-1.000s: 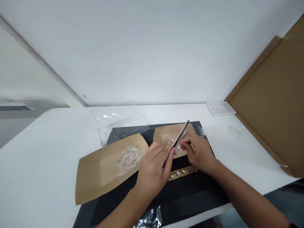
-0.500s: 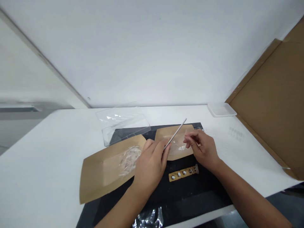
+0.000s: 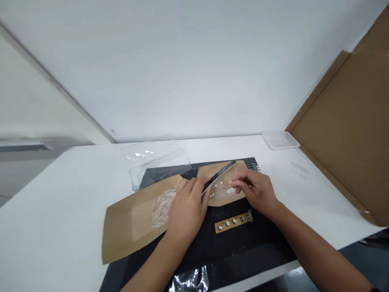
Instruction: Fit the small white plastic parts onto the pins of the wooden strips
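My left hand (image 3: 188, 207) is closed around a nail file (image 3: 219, 177), a thin flat bar with a dark face and pale edge. The file slants up to the right over a small brown paper tray (image 3: 209, 170) with white bits (image 3: 230, 190) in it. At that tray's right side, my right hand (image 3: 253, 188) is pinched; whatever lies between the fingertips is too small to make out. Below both hands lies a tan strip (image 3: 232, 223) with several round metal studs, some bearing white dabs. A larger brown tray (image 3: 121, 223) with clear slivers (image 3: 162, 209) is left of my left hand.
A black mat (image 3: 212, 251) lies under the trays on the white table (image 3: 75, 194). Clear plastic boxes (image 3: 159, 168) stand behind the larger tray. At the back right are a translucent dish (image 3: 281, 140) and a tall cardboard panel (image 3: 343, 129). Shiny plastic (image 3: 190, 280) lies at the front.
The nail file has turned in my left hand, from showing its thin pale edge to showing its dark face, and its tip is lower. My right hand stays pinched near the small tray.
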A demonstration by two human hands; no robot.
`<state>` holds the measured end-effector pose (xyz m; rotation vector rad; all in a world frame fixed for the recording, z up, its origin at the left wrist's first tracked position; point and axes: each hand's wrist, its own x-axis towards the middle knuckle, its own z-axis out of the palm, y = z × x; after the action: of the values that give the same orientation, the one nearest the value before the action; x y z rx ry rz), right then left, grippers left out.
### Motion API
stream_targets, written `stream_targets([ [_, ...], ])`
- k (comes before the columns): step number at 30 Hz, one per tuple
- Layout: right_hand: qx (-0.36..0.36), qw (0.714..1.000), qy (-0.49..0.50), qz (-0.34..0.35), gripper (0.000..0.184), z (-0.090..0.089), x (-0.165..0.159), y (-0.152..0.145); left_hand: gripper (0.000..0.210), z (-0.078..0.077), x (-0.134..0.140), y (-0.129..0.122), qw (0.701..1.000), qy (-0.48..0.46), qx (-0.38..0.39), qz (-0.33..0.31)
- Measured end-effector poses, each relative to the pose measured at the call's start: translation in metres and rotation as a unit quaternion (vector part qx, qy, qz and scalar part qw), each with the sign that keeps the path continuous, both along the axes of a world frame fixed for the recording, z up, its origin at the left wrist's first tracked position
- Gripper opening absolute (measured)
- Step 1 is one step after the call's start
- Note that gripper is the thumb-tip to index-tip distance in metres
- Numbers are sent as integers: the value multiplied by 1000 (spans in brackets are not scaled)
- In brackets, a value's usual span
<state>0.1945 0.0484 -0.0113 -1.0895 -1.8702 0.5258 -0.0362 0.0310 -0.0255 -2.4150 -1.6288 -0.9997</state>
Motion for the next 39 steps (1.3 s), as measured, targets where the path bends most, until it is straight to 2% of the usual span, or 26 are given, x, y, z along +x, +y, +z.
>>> stream_targets([
  [6,26,999,-22,16,15,1,-2,-1,25,-4,0,0,1000,10,2,25],
  [9,44,999,-21,11,20,2,-3,-3,29,1,3,-3,1000,-18,11,-9],
  [12,62,998,-22,-4,21,4,-3,-5,24,8,8,-7,995,-87,27,-51],
  [15,96,995,-32,13,19,5,-4,-7,14,15,13,-10,982,-169,-11,-85],
  [18,149,987,-21,63,14,5,-4,-8,13,21,16,-13,953,-260,-96,-121],
  [21,211,972,-10,99,6,5,-4,-9,16,25,18,-15,909,-342,-177,-157],
  [25,289,949,-42,121,9,7,-1,-11,14,30,19,-17,849,-425,-252,-185],
  [29,298,942,-79,132,10,10,1,-14,15,30,19,-19,807,-467,-310,-186],
  [33,299,942,-60,140,9,8,-1,-13,23,28,19,-21,766,-498,-365,-180],
  [35,287,946,-46,141,14,7,-3,-11,25,27,19,-21,756,-502,-383,-175],
  [39,261,957,-40,118,25,10,-4,-10,25,27,20,-19,754,-499,-391,-172],
])
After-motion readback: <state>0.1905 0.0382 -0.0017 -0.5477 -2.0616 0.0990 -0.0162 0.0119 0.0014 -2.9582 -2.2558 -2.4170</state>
